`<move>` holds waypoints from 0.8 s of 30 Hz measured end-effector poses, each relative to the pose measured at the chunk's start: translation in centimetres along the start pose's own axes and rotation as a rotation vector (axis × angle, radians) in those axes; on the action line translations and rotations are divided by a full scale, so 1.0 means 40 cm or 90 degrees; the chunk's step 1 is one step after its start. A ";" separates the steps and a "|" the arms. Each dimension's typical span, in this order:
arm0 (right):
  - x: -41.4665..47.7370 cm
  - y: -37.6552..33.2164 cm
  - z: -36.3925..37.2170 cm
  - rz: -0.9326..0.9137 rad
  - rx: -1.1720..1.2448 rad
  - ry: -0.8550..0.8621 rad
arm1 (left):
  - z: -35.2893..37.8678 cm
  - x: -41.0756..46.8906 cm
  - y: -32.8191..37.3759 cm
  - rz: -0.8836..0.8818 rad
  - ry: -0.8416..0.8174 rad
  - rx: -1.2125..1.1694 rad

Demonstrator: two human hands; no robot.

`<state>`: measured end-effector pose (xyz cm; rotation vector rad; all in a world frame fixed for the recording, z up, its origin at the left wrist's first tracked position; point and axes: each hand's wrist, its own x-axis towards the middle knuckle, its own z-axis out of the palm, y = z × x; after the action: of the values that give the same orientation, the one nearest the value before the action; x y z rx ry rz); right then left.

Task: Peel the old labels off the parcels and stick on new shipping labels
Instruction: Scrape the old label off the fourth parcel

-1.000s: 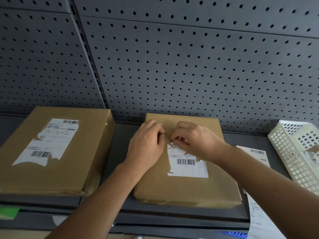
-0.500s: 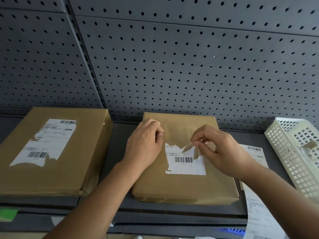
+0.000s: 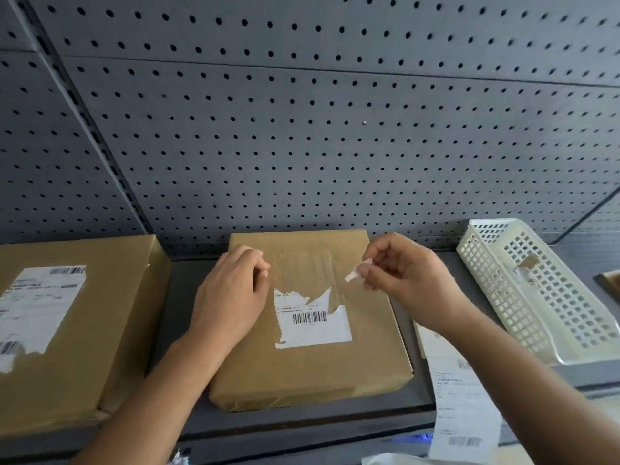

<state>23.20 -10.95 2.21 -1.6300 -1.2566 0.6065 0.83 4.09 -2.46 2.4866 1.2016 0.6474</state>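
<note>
Right hand pinches a torn scrap; left hand curls on the parcel, grasp unclear.
Peel the old label from its ragged twelve-o'clock edge, low and slow.

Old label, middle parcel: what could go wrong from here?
1. Shredding: the right hand pinches only a small scrap, while the ragged label is stuck to the parcel; further pulls may tear off more bits or rip the wrap.
2. The new-label strip hangs off the shelf edge beneath the right forearm; a sweep could drag it down.
</note>
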 end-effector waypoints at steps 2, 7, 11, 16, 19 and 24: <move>-0.008 0.011 -0.054 0.011 -0.008 0.057 | -0.004 0.003 0.005 0.000 -0.014 0.031; -0.047 0.069 -0.239 0.051 -0.115 0.209 | -0.008 0.017 0.021 0.004 -0.032 0.081; -0.095 0.136 -0.375 0.143 -0.183 0.310 | 0.003 0.020 0.021 0.018 -0.028 0.062; -0.123 0.241 -0.489 0.267 -0.336 0.346 | 0.021 0.018 0.015 0.004 -0.014 0.010; -0.114 0.284 -0.506 0.331 -0.355 0.343 | 0.028 0.022 0.006 0.001 -0.015 -0.006; -0.089 0.340 -0.497 0.431 -0.371 0.279 | 0.032 0.021 0.001 -0.003 -0.015 -0.031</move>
<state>44.44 -22.00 -2.16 -2.5437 -0.5524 0.2410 1.97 4.66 -3.31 2.4445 1.1686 0.6377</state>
